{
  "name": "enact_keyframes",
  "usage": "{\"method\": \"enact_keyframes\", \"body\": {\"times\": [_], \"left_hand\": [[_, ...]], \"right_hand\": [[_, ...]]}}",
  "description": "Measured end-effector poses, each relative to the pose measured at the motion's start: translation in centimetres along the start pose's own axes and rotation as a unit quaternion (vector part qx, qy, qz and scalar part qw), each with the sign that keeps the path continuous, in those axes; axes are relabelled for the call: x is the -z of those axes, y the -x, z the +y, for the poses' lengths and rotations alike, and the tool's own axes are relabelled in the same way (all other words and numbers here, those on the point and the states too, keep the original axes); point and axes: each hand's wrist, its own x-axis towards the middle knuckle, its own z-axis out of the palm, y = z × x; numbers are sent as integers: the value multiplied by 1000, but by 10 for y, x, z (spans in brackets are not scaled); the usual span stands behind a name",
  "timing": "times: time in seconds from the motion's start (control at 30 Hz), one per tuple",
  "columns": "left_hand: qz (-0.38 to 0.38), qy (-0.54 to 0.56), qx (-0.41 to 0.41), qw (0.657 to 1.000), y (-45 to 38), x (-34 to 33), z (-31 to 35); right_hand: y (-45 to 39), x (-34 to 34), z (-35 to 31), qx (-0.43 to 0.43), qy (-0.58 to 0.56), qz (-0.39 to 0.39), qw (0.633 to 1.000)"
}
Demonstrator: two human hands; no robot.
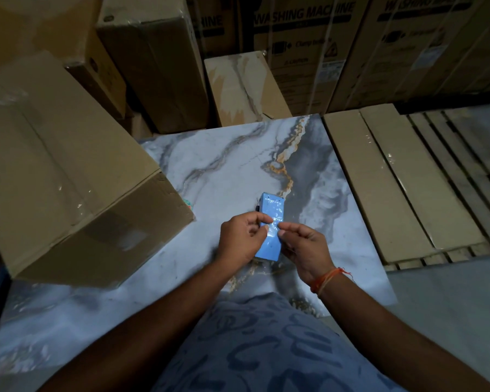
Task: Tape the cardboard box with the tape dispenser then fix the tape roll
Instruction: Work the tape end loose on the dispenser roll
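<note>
A blue tape dispenser [270,219] lies on the marble-patterned table [227,165], just ahead of me at the centre. Clear tape glints across its top. My left hand [241,240] pinches at the tape on the dispenser's left side with thumb and forefinger. From the right, my right hand [303,247] pinches the same spot, its fingertips almost meeting the left ones. The tape roll itself is hidden under the blue cover. A large cardboard box [65,176] stands at the left of the table, clear tape shining along its top seam.
Flat cardboard packs [393,179] lie along the table's right edge. Tall cartons [153,60], some printed "WASHING MACHINE" [303,38], are stacked behind. A marble-patterned panel [244,89] leans at the back. Grey floor shows at lower right.
</note>
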Motion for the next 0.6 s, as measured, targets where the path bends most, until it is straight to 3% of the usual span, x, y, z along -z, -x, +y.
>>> {"method": "enact_keyframes", "body": {"times": [0.3,0.6], "left_hand": [[-37,-279,-158,946,-9,-6,-10],[-160,-470,-130,858,-4,-37,-20]], "right_hand": [[-8,15,35,17,82,36,996],[-8,43,31,15,83,49,995]]}}
